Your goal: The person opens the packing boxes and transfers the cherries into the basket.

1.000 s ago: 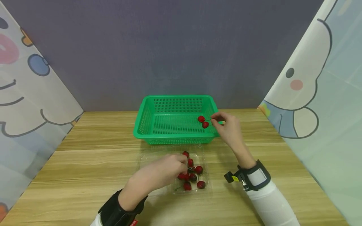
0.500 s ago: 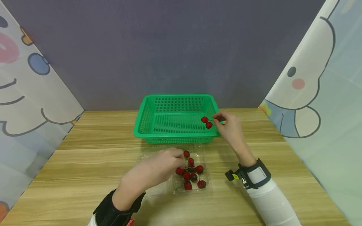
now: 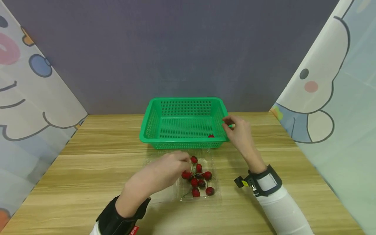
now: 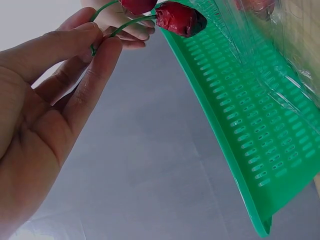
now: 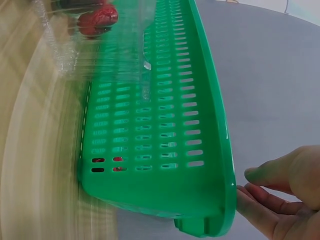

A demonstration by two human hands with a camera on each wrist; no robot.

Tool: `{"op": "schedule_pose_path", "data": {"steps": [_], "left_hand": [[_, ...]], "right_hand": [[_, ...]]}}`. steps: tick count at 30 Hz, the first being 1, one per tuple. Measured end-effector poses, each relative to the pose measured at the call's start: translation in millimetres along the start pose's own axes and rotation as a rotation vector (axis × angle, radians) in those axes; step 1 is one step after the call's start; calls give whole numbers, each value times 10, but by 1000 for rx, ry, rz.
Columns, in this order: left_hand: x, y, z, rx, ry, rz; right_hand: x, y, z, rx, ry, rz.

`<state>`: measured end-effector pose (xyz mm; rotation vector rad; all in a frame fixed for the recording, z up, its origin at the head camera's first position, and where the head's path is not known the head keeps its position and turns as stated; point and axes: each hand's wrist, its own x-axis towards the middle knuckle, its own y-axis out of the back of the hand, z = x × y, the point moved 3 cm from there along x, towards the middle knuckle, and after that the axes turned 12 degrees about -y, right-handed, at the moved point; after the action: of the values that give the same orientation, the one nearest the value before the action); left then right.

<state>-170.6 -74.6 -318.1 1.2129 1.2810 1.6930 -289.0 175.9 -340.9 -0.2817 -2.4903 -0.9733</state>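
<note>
My left hand [image 3: 165, 169] hovers over the clear plastic box [image 3: 216, 182]. In the left wrist view, its thumb and fingertips pinch the green stems of two cherries, one red cherry [image 4: 181, 20] showing nearly whole and the other cut by the top edge. Several dark red cherries [image 3: 208, 175] lie in the box. At the right end of the green basket [image 3: 185, 140], my right hand [image 3: 239, 132] is beside the rim with its thumb and fingers apart, holding nothing. A red cherry [image 3: 211, 136] shows inside the basket's near right corner, mostly hidden by the front wall.
The basket stands on the wooden table [image 3: 97, 163] behind the box, close to the grey back wall [image 3: 188, 49]. Cartoon-printed panels [image 3: 311, 94] flank the table on both sides.
The two cherries my right hand held by the stems have dropped into the basket, and its fingers have parted slightly. My left hand has shifted slightly left and up from among the box's cherries.
</note>
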Motion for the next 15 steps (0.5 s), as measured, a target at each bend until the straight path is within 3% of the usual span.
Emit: {"op": "schedule_pose_path", "data": {"steps": [8,15], "left_hand": [[-7,-6,-23,-7,7,18],[-9,-7,-32,22,22,21]], "right_hand": [[-30,18,-85,-16,51,-7],[-164,19,-333,7,247,-176]]}}
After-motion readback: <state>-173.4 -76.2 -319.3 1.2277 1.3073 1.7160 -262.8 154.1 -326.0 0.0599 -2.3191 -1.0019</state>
